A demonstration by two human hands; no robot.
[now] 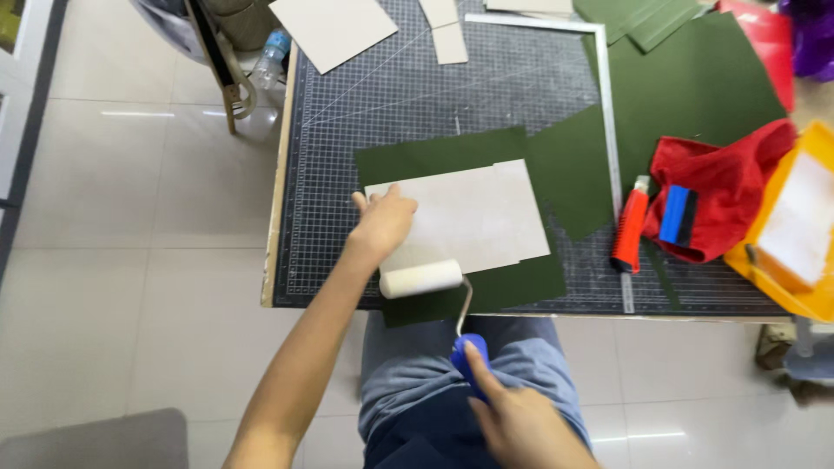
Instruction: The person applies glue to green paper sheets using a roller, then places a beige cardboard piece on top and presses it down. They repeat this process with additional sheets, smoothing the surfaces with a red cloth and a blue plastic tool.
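Paint roller [421, 279] blue handle mostly hidden, gripped by right hand [521, 426]; left hand [382, 221] fingers spread flat on grey board [473, 217].

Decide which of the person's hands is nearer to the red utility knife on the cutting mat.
Right. The right hand grips the roller's blue handle below the table edge; the left hand presses the grey board, farther from the red utility knife.

Bright, even light, soft shadows, pale glare streaks on the floor tiles [139, 113], slight wide-angle bending at the edges.
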